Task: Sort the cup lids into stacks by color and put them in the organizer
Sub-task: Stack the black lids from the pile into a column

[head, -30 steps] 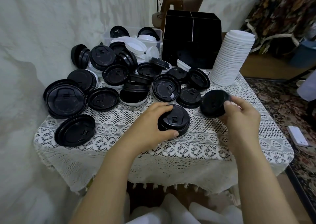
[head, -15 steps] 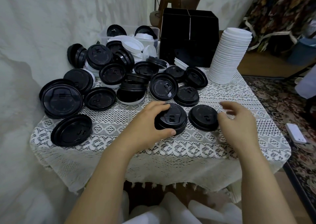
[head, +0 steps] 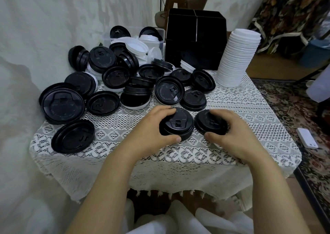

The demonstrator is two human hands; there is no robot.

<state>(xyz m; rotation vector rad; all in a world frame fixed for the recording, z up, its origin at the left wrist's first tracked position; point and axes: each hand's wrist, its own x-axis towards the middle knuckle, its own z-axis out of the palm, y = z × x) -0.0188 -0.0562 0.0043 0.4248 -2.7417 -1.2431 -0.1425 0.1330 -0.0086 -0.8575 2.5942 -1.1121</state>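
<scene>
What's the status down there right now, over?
Left hand grips the short black stack. Right hand grips a single black lid beside it. Organizer at the back, loose lids heaped before it.

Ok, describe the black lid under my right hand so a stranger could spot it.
On the lace-covered table, look near the front edge. The right hand curls round a single black lid lying flat on the cloth. Its neighbour, gripped by the left hand, is a short stack of black lids.

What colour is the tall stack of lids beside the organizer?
White; the tall stack of plastic cup lids shows clearly in the head view.
</scene>
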